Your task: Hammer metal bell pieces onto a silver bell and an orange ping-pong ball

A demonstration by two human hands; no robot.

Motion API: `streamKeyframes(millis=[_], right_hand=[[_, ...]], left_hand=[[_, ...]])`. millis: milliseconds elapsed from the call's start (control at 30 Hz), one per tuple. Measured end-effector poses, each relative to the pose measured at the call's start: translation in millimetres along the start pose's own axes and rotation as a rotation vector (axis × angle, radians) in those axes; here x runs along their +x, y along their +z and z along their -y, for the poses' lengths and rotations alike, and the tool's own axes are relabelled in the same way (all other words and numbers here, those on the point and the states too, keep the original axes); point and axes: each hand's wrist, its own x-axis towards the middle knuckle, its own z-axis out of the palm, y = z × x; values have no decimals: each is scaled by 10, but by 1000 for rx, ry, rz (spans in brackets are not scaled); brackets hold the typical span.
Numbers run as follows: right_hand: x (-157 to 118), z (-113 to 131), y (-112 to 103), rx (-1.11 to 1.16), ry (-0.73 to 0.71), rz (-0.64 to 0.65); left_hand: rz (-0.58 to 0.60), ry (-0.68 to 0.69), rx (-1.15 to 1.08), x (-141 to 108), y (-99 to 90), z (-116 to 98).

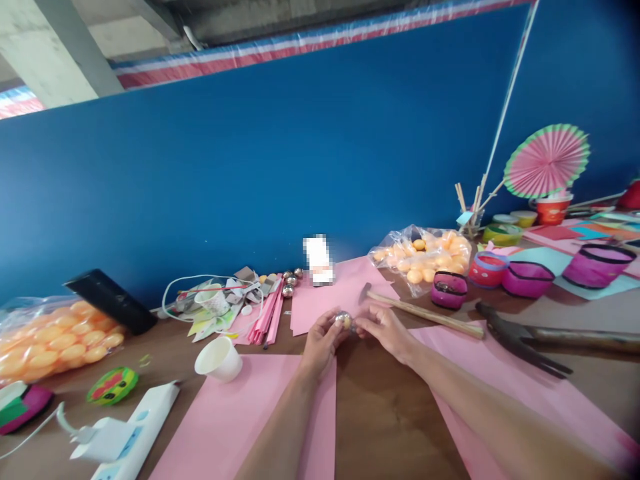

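Count: 2 hands (320, 343) (387, 330), 2 hammers (433, 319) (555, 335), 2 bags of orange balls (65, 340) (425, 255), 3 magenta tubs (449, 297) (527, 280) (597, 268) on the right, 1 pleated fan (549, 162), 1 power strip (143, 427). Silver balls (342, 319): 1 in the hands, others clustered, number unclear.

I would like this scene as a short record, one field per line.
left hand: holds a shiny ball
right hand: fingertips at the ball's right edge; grip unclear
tools: hammer with wooden handle; claw hammer farther right
paper: pink sheets on brown table
container: white cup left of the hands
bags: left bag and right bag, holding orange balls
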Motion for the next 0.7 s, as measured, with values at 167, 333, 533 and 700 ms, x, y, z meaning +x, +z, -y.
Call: streamKeyframes(millis=[167, 333, 533, 700], right_hand=[[-12, 8, -11, -157, -91, -6], [-15, 20, -17, -170, -99, -5], [-14, 43, -13, -160, -93, 26], [-19, 68, -7, -180, -85, 26]], left_hand=[[-7, -8, 27, -2, 9, 6], [-20, 0, 45, -13, 24, 3], [11, 7, 85, -24, 28, -8], [5, 7, 97, -33, 43, -14]])
